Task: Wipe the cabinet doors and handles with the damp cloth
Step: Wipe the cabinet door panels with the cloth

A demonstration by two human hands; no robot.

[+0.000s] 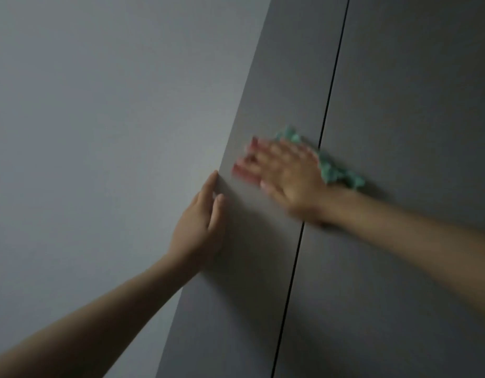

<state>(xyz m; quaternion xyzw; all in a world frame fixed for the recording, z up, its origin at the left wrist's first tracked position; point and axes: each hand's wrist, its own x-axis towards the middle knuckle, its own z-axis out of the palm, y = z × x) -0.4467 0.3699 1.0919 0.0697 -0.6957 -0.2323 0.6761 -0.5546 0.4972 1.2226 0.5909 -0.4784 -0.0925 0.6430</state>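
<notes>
Crumpled green cloth point(331, 165) under flat right hand point(287, 173); left hand point(200, 225) fingers straight on door edge

plain pale grey wall point(86, 132), dim light

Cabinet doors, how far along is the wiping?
Nothing shows as finished. In hand: the right hand presses the crumpled green cloth flat on the left grey cabinet door; the left hand steadies its edge. The right grey door remains; no handles visible.

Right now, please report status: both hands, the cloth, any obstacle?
Left hand flat on left door edge. Right hand flat, pressing green cloth across the door gap. No handle visible. Nothing obstructing.
</notes>
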